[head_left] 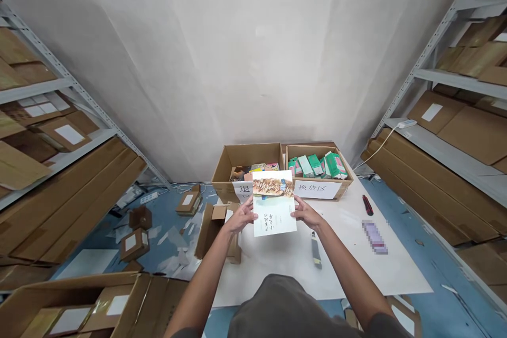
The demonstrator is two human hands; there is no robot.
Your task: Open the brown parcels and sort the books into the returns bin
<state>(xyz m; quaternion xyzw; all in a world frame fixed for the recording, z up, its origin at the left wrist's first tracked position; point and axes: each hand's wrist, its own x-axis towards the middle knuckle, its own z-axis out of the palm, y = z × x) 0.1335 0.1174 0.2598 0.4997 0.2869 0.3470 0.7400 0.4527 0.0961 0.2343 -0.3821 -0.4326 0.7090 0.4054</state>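
I hold a thin white book (274, 205) with a brown picture band across its top, upright above the white table (348, 269). My left hand (242, 215) grips its left edge and my right hand (306, 213) grips its right edge, fingers curled round it. Just behind the book stand two open cardboard boxes: the left box (227, 161) holds books, the right box (317, 149) holds several green and white cartons. Each box carries a paper label on its front.
A box cutter (316, 250), a red-handled tool (367, 205) and a blurred small item (374, 236) lie on the table. Small parcels (134, 243) and paper scraps litter the blue floor at left. Metal shelves (447, 153) with flat cartons line both sides. Open cardboard boxes (71, 306) sit bottom left.
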